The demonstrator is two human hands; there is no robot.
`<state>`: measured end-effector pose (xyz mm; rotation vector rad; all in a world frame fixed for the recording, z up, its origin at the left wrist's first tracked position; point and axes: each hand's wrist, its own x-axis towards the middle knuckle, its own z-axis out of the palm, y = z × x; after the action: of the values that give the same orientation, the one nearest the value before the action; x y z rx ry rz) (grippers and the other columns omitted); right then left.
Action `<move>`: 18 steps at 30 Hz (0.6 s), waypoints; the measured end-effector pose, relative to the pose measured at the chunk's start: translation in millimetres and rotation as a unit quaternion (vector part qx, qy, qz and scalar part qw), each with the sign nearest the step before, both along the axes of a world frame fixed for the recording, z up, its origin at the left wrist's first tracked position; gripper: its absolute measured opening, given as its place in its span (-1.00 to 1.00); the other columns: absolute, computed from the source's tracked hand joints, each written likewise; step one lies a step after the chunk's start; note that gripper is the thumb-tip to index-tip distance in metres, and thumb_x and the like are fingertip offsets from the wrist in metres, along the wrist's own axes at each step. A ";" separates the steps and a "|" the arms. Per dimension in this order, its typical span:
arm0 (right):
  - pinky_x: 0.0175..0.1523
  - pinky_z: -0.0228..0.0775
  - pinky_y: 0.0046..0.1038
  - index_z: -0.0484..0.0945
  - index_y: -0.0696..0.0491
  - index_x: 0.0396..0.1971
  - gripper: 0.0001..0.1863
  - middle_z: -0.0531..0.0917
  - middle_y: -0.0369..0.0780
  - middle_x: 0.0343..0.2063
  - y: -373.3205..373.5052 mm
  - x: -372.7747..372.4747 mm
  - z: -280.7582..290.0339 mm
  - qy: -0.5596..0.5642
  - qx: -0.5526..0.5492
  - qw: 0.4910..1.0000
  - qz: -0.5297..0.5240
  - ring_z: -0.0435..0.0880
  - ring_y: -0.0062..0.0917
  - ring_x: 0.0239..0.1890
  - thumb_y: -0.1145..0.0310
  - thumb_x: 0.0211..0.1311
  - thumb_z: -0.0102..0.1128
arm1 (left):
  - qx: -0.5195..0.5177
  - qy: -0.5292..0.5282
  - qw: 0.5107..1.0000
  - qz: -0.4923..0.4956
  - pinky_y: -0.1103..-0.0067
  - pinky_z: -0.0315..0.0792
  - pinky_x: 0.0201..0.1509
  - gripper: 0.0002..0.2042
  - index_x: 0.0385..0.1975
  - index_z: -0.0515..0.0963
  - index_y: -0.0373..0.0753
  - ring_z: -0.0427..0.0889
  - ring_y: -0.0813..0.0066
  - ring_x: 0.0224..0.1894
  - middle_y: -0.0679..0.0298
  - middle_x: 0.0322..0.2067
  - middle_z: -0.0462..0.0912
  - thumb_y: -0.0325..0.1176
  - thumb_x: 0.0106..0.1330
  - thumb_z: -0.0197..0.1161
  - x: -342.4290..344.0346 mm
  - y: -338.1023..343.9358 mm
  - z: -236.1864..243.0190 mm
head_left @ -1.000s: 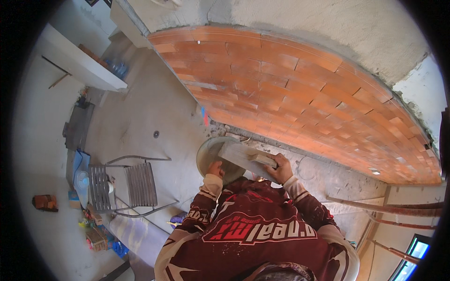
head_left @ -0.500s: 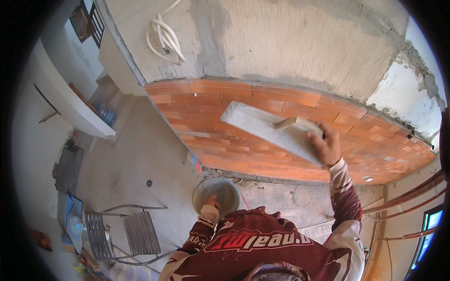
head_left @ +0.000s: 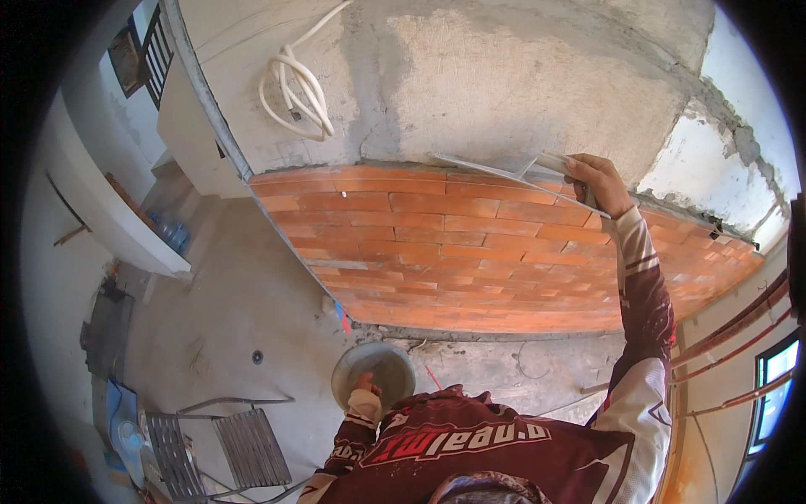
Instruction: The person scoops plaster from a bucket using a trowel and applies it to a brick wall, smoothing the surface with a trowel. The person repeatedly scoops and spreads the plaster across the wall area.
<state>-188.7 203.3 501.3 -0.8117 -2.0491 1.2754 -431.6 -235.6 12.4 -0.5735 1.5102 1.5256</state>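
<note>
My right hand [head_left: 598, 181] grips the handle of a long metal float trowel [head_left: 495, 168], seen nearly edge-on along the seam between the plastered upper wall [head_left: 512, 84] and the terracotta brick facing [head_left: 453, 252]; whether it touches the wall, I cannot tell. Low in front of me, my left hand [head_left: 367, 386] holds a round grey bucket [head_left: 353, 357] at its near rim, its fingers partly hidden. The bucket's inside looks grey and shadowed.
A coiled white cable [head_left: 306, 92] hangs on the plaster. A folding chair [head_left: 248, 445] and blue fan [head_left: 128, 424] stand lower left. A blue water jug [head_left: 172, 235] sits beside steps. Rusty bars [head_left: 739, 323] run along the right, near a window [head_left: 777, 382].
My right hand and trowel have risen from over the bucket to the top edge of the brick. My view has tilted upward, so more plaster shows. My left hand stays at the bucket.
</note>
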 end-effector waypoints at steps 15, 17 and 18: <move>-0.57 0.29 -0.68 0.51 0.18 -0.40 -0.72 0.52 -0.33 -0.60 49.8 -19.4 8.1 -0.004 -0.089 0.996 0.018 0.44 -0.73 -0.63 0.23 0.15 0.04 | -0.006 -0.023 0.999 0.034 0.51 0.24 -0.73 -0.80 -0.52 0.28 -0.16 0.25 0.43 -0.81 0.30 -0.82 0.24 -0.21 0.07 0.10 0.7 -11.0 1.4; -0.56 0.31 -0.67 0.51 0.19 -0.40 -0.72 0.53 -0.32 -0.59 51.6 -17.6 7.6 0.012 -0.089 0.996 0.020 0.47 -0.71 -0.62 0.24 0.15 0.04 | -0.012 -0.021 1.000 0.018 0.51 0.24 -0.73 -0.80 -0.52 0.30 -0.15 0.26 0.43 -0.81 0.29 -0.82 0.25 -0.20 0.08 0.10 1.3 -9.5 4.4; -0.56 0.32 -0.67 0.51 0.19 -0.40 -0.72 0.53 -0.32 -0.58 52.8 -15.9 6.7 0.020 -0.089 0.996 0.019 0.48 -0.71 -0.61 0.24 0.15 0.04 | -0.014 -0.017 1.000 0.011 0.51 0.24 -0.73 -0.81 -0.51 0.31 -0.15 0.28 0.42 -0.81 0.29 -0.82 0.26 -0.19 0.08 0.09 4.3 -6.8 12.3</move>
<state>-204.6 256.1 508.0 -0.8216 -1.9485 1.5006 -427.3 -242.4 24.6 -0.6305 1.5074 1.5055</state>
